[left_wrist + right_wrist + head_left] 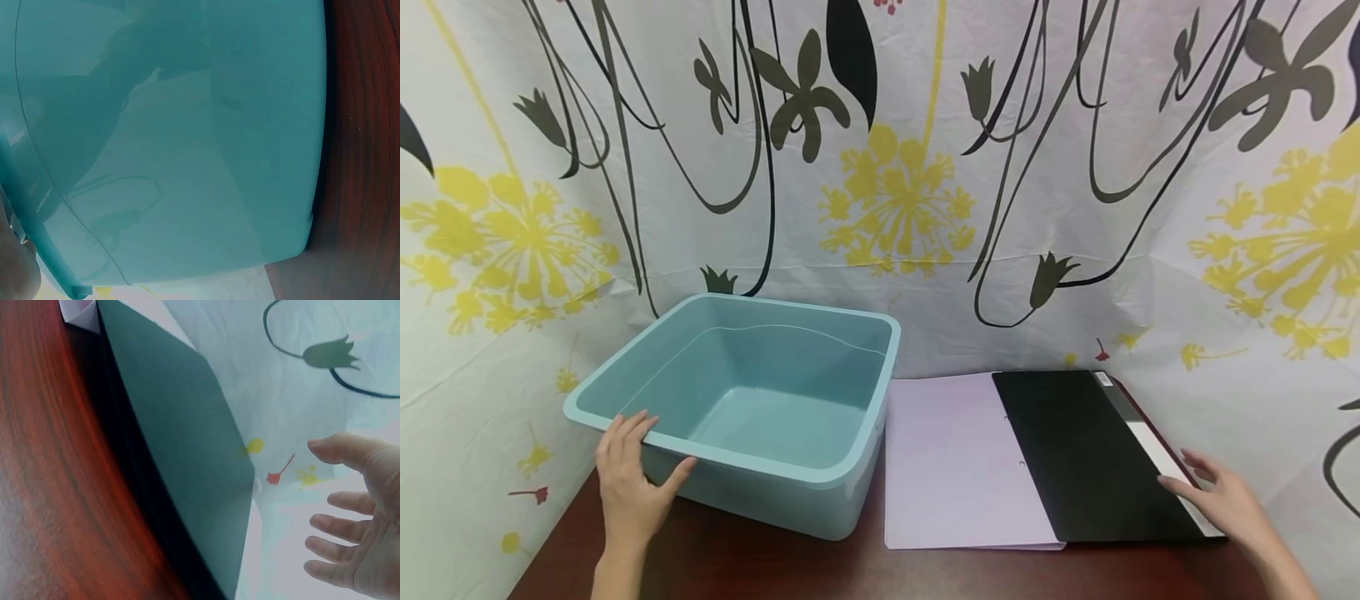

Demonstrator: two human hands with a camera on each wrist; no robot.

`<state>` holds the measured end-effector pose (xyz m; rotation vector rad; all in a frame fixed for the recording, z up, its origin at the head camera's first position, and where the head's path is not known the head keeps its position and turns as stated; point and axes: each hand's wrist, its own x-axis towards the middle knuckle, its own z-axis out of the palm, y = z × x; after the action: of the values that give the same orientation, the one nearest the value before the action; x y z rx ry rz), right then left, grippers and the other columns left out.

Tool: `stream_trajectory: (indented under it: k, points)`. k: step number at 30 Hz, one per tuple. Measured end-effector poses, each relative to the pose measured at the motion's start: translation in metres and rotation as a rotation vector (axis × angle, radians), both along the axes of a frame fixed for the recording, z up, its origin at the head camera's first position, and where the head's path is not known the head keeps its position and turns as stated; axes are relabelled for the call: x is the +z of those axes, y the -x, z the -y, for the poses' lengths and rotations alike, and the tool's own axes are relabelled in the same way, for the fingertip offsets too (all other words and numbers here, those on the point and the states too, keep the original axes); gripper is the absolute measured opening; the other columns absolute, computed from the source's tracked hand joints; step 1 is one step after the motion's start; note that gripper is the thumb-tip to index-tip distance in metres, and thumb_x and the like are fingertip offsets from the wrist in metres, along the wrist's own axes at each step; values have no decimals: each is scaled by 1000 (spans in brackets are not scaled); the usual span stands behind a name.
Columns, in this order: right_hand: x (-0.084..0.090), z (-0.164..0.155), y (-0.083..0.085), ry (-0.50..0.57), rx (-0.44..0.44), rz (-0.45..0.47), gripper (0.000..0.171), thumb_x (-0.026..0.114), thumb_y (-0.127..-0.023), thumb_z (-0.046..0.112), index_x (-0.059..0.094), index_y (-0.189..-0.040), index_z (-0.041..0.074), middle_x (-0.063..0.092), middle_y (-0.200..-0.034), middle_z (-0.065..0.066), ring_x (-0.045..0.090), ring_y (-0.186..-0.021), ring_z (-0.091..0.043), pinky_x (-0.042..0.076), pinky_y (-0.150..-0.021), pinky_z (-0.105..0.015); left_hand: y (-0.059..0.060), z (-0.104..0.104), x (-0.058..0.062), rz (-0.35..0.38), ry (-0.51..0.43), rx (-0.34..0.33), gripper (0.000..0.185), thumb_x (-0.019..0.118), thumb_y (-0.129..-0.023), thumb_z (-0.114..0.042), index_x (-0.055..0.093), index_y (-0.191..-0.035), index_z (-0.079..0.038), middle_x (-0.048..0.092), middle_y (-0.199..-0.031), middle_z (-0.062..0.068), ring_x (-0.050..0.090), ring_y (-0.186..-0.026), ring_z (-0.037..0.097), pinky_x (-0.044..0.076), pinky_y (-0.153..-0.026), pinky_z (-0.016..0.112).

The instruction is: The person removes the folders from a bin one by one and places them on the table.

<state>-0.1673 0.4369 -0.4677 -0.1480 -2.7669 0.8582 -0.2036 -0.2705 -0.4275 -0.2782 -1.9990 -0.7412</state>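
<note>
A light-blue plastic tub point(737, 475) stands on the left, tilted at an angle to the table edge. At its near left rim is my left hand point(628, 487), fingertips over the rim and thumb spread along the outer wall; in the left wrist view only a bit of the hand point(17, 269) shows. To the right lies a black flat folder point(1097, 458), overlapping a pale lilac folder point(958, 467). Beside the black folder's right edge my right hand point(1225, 500) hovers with spread fingers, holding nothing, as the right wrist view of the hand point(369, 519) confirms.
Everything stands on a dark reddish wooden table point(925, 575). Behind it hangs a white cloth point(925, 333) with yellow and grey flower prints. A white strip point(1157, 450) shows along the black folder's right side. The tub's inside holds no objects.
</note>
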Motion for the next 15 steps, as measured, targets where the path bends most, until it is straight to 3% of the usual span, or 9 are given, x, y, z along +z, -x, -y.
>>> stream_trajectory:
  k: [2,4,7,12,15]
  points:
    - [4,4,0,7,13,12,65,65,-83,31,41,-126,-12,45,-121,-37,48,-84,15,38,-72,-34,0,0,0,1,2,-2,86,55,-73,-68,52,-114,7,48,-119,28,28,-127,43,13,-106,52]
    - [9,7,1,17,28,36,67,63,-84,31,38,-129,-13,42,-123,-38,59,-97,-12,41,-73,-42,0,0,1,2,3,-3,86,55,-73,-68,52,-114,7,47,-119,29,28,-127,42,13,-106,52]
    - [14,12,2,23,45,49,68,62,-85,30,35,-130,-13,40,-124,-38,45,-103,-53,42,-74,-50,-1,1,2,5,-1,-12,85,56,-73,-67,52,-114,7,47,-120,29,28,-127,42,13,-106,52]
    - [19,16,2,9,44,25,68,64,-83,31,38,-130,-11,43,-123,-35,54,-97,-40,47,-67,-29,-1,1,2,19,2,-12,85,56,-73,-67,52,-115,7,46,-121,29,27,-128,42,12,-106,53]
    - [19,20,2,15,49,5,67,66,-82,30,39,-130,-10,45,-123,-34,56,-95,-29,41,-63,-14,-2,1,2,27,0,-13,85,56,-73,-67,52,-116,7,46,-122,29,26,-128,43,11,-106,54]
